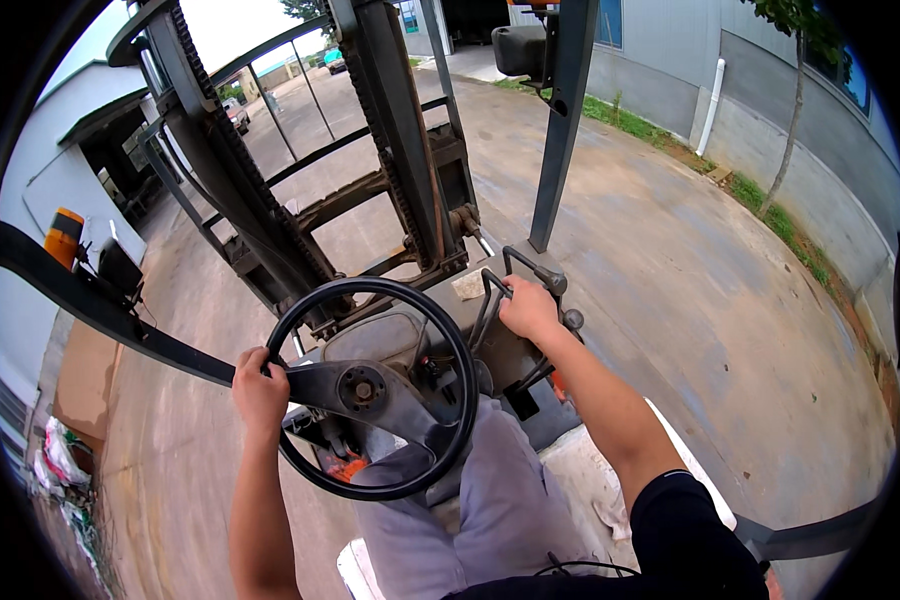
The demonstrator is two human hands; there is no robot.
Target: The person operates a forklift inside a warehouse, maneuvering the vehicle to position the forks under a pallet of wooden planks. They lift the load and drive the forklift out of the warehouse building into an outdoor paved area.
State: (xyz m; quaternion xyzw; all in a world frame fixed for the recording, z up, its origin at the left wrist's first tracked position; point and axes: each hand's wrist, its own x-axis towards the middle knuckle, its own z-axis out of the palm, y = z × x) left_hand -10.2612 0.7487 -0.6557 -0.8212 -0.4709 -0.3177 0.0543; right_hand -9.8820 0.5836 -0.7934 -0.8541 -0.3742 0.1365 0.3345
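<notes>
I sit at the controls of a forklift with a black steering wheel (362, 390) in front of me. My left hand (260, 388) is wrapped round the left side of its rim. Ahead and to the right, the fingers of my right hand (530, 305) close on the top of a bent black control lever (490, 290). Another bent lever (522, 262) stands just beyond that hand. The dark mast (405, 130), with chains along its rails, rises in front of the dashboard (375, 338).
A concrete yard (670, 290) stretches around the forklift, with a grey building wall (770, 130) and thin tree (795, 110) at right. An open-doored building (80, 120) stands at left. Rubbish bags (62, 455) lie lower left. Vehicles (235, 115) are parked far ahead.
</notes>
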